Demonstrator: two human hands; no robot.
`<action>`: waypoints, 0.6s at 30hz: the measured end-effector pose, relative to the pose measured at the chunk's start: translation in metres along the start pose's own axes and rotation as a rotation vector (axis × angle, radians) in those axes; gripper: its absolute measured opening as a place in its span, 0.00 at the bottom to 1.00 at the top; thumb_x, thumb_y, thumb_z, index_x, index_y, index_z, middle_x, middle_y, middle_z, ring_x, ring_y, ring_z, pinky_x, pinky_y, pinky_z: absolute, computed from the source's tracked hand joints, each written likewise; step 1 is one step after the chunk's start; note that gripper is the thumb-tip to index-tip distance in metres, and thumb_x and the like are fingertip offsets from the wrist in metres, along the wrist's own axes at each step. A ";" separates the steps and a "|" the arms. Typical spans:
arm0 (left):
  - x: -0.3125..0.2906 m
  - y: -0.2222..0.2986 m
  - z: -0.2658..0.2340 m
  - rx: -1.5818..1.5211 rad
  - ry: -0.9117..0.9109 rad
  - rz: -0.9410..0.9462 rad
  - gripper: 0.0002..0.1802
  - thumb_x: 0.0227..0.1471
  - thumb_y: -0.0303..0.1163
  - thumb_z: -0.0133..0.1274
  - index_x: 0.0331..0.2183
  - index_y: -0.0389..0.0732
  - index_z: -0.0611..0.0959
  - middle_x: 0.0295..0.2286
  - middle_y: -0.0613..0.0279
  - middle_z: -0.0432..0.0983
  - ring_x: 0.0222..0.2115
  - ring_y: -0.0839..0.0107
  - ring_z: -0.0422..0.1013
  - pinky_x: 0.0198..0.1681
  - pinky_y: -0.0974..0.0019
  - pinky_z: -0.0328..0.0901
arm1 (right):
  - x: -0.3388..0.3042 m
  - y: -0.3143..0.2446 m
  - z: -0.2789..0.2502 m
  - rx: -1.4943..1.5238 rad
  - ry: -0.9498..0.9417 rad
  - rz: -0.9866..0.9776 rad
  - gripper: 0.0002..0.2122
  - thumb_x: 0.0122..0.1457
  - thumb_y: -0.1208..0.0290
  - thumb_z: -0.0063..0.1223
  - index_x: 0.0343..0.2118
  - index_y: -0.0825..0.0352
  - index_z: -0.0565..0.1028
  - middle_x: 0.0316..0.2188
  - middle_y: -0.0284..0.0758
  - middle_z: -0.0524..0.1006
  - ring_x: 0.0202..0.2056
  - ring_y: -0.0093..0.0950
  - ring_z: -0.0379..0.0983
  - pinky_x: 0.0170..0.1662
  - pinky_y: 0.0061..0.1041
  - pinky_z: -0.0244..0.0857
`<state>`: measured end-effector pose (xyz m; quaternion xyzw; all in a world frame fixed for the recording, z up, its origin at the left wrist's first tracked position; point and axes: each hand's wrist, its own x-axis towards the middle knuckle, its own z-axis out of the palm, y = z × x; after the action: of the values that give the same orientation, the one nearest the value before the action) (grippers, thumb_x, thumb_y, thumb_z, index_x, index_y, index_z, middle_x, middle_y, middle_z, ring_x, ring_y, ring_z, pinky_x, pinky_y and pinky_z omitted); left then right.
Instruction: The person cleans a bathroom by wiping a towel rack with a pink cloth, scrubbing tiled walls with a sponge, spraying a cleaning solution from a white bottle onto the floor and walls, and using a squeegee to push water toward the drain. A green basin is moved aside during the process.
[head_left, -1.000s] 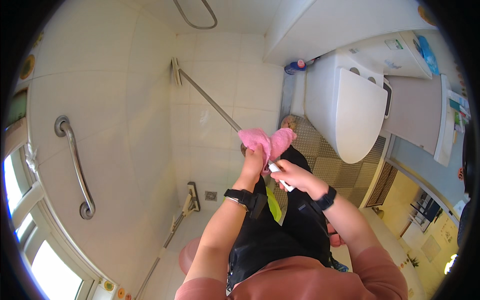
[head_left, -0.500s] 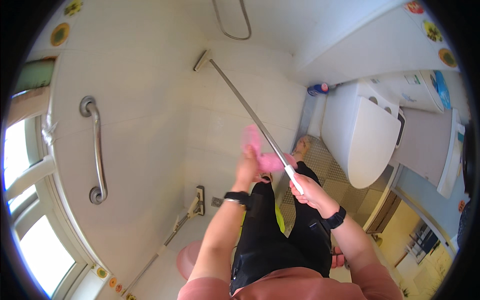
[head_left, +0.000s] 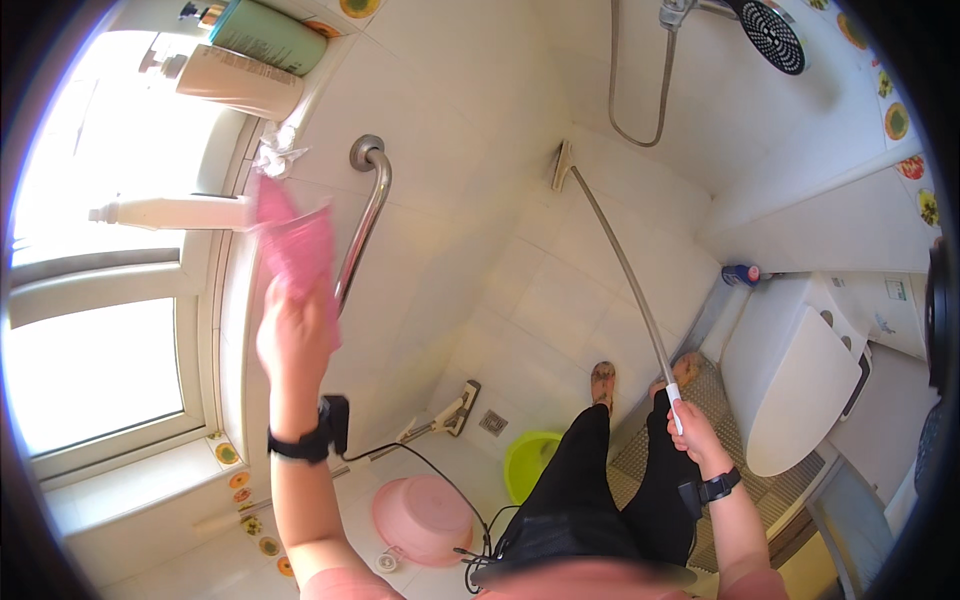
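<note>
My left hand (head_left: 297,335) is raised at the window side, closed on a pink cloth (head_left: 296,245). The cloth is smeared by motion and its upper edge overlaps the neck end of nothing visible but the base of a white bottle (head_left: 180,212) on the sill; whether they touch I cannot tell. Low on the right, my right hand (head_left: 697,437) is wrapped round the white grip of a long metal-handled squeegee (head_left: 630,268). Its pale head (head_left: 563,166) rests at the far end, by the shower wall. A steel grab bar (head_left: 378,200) is just right of the cloth.
Two bottles, green (head_left: 265,37) and beige (head_left: 240,82), lie along the window side. A pink basin (head_left: 425,520), a green basin (head_left: 527,465) and a second long-handled tool (head_left: 458,408) are at lower left. The toilet (head_left: 785,390) stands right; a shower hose (head_left: 615,70) hangs at the top.
My left hand has carried the pink cloth from near the squeegee's handle up and left to the window. The right hand still holds the squeegee. The view has turned leftward.
</note>
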<state>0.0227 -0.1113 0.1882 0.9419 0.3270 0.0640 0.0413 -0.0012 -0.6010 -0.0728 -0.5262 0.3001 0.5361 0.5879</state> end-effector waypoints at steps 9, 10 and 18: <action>0.060 -0.049 0.119 0.322 0.134 0.399 0.29 0.50 0.55 0.48 0.42 0.39 0.74 0.34 0.48 0.73 0.36 0.49 0.70 0.41 0.52 0.64 | 0.021 -0.027 0.010 0.093 0.138 0.027 0.06 0.53 0.73 0.42 0.35 0.62 0.66 0.22 0.29 0.70 0.16 0.20 0.64 0.15 0.20 0.59; 0.066 -0.051 0.124 0.290 0.061 0.367 0.29 0.50 0.54 0.49 0.43 0.38 0.75 0.33 0.48 0.74 0.36 0.49 0.70 0.42 0.52 0.64 | 0.025 -0.035 0.012 0.050 0.097 0.009 0.05 0.56 0.71 0.44 0.35 0.62 0.65 0.20 0.28 0.68 0.14 0.19 0.62 0.13 0.19 0.57; 0.094 -0.045 0.112 -0.039 -0.139 0.027 0.30 0.57 0.52 0.36 0.50 0.39 0.71 0.44 0.44 0.71 0.46 0.50 0.67 0.47 0.55 0.61 | -0.025 -0.032 0.026 -0.046 0.058 -0.042 0.08 0.61 0.62 0.44 0.32 0.61 0.63 0.14 0.26 0.61 0.09 0.15 0.54 0.09 0.18 0.49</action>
<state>0.0850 -0.0219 0.0808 0.9474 0.3095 0.0052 0.0813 0.0177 -0.5802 -0.0334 -0.5612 0.2935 0.5147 0.5780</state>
